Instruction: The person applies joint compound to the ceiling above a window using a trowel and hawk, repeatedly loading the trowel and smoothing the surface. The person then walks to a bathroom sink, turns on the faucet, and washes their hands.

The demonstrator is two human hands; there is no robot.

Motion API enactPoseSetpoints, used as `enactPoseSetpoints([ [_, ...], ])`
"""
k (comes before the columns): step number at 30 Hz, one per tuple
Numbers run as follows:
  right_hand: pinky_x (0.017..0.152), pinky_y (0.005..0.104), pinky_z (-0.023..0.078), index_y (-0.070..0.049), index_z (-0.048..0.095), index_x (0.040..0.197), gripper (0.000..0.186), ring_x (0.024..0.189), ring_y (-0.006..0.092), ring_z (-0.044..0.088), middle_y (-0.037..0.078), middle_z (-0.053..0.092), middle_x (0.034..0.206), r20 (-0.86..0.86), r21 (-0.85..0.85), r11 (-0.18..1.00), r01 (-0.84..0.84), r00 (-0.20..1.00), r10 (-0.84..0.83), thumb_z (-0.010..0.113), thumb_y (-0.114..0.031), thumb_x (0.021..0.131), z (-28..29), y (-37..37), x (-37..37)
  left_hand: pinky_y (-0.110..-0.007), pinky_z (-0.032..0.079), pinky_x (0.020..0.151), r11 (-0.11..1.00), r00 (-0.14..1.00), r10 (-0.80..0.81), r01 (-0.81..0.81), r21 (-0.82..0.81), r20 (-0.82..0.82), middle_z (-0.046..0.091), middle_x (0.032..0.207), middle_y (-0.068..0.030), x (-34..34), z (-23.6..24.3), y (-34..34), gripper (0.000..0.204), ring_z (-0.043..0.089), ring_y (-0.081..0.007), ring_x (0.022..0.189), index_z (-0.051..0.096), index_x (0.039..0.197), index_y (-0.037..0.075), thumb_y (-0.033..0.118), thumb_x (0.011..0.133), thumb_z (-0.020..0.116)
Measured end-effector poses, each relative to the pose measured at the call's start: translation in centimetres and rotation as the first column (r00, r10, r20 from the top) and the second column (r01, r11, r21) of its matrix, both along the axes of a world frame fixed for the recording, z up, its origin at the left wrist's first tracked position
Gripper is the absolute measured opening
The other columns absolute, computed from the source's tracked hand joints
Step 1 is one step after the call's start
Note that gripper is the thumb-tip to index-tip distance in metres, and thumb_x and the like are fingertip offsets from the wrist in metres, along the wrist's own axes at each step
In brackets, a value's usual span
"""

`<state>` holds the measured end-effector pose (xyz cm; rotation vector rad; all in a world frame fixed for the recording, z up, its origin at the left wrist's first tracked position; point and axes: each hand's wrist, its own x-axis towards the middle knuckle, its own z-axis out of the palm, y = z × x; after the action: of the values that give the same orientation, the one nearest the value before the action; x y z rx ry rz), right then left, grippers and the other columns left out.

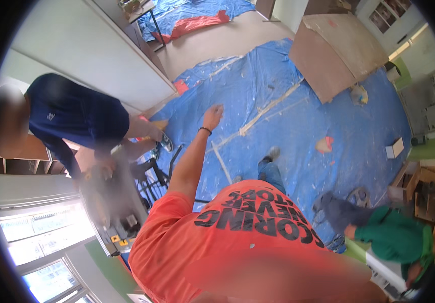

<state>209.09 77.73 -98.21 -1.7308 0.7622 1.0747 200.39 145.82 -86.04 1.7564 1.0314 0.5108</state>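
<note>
My left hand (213, 116) is held out in front of me above a blue plastic sheet (258, 121) on the floor. A dark band circles its wrist. Its fingers look loosely bent and a little apart, and I see nothing in them. My right hand is out of sight, as is its forearm. Below my orange shirt, my jeans-clad leg (272, 174) and one shoe show on the sheet. Nearest to my left arm is a black metal frame (154, 177) beside a blurred workbench (113, 197) with tools on it.
On the left a person in a navy sweater (76, 111) leans over the workbench. Another person in green (394, 232) bends at the lower right, near wooden boxes (424, 194). A large brown board structure (338, 50) stands at the far right. A white box (394, 148) lies on the sheet.
</note>
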Motion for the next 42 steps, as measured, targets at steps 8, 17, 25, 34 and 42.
enactPoseSetpoints([
  [8, 0.055, 0.0361, 0.049, -0.01, 0.064, 0.116, 0.026, 0.072, 0.0195, 0.063, 0.006, 0.067, 0.092, -0.065, -0.02, 0.929, -0.37, 0.927, 0.368, 0.06, -0.03, 0.099, -1.5, 19.9, 29.0, -0.051, 0.053, 0.084, 0.979, 0.876, 0.178, -0.11, 0.173, -0.449, 0.073, 0.1, -0.0209, 7.8, -11.3, 9.7, 0.046, 0.069, -0.0413, 0.093, 0.07, 0.106, 0.004, 0.045, 0.099, 0.05],
  [17, 0.064, 0.0374, 0.053, -0.012, 0.062, 0.126, 0.037, 0.082, 0.0195, 0.065, 0.006, 0.066, 0.097, 0.342, 0.196, 0.839, -0.507, 0.837, 0.426, 0.059, -0.038, 0.1, 0.0, 64.9, 72.0, -0.049, 0.058, 0.08, 0.851, 0.597, -0.002, -0.421, -0.316, -0.802, 0.074, 0.101, -0.0212, 1.9, -16.7, -5.4, 0.044, 0.073, -0.0362, 0.095, 0.074, 0.1, 0.003, 0.042, 0.093, 0.055],
  [25, 0.076, 0.0285, 0.051, -0.008, 0.062, 0.129, 0.032, 0.085, 0.0115, 0.063, 0.001, 0.068, 0.104, 0.756, 0.227, 0.516, -0.826, 0.483, 0.441, 0.059, -0.027, 0.103, 13.8, 102.8, 77.5, -0.046, 0.055, 0.09, 0.755, 0.483, -0.392, -0.317, -0.574, -0.783, 0.071, 0.118, -0.0175, 7.8, -13.9, 3.0, 0.036, 0.068, -0.0348, 0.109, 0.074, 0.11, 0.007, 0.035, 0.09, 0.062],
  [34, 0.056, 0.0353, 0.047, -0.007, 0.065, 0.089, 0.025, 0.069, 0.014, 0.06, 0.005, 0.06, 0.075, 0.309, -0.254, 0.472, -0.844, 0.391, 0.867, 0.057, -0.027, 0.102, 0.5, 98.4, 82.4, -0.048, 0.047, 0.103, 0.907, 0.816, 0.394, -0.419, 0.036, -0.423, 0.068, 0.122, -0.0204, 43.3, -14.6, 67.0, 0.048, 0.061, -0.0403, 0.117, 0.065, 0.128, 0.005, 0.039, 0.096, 0.056],
  [42, 0.055, 0.036, 0.047, -0.009, 0.062, 0.088, 0.022, 0.066, 0.0156, 0.059, 0.005, 0.058, 0.073, -0.109, -0.098, 0.798, -0.595, 0.803, 0.586, 0.055, -0.025, 0.102, -4.2, 105.2, 90.5, -0.036, 0.053, 0.085, 0.937, 0.98, 0.05, -0.113, 0.33, 0.192, 0.073, 0.113, -0.0162, 78.5, 11.7, 100.2, 0.033, 0.07, -0.0256, 0.1, 0.065, 0.126, 0.004, 0.024, 0.1, 0.06],
])
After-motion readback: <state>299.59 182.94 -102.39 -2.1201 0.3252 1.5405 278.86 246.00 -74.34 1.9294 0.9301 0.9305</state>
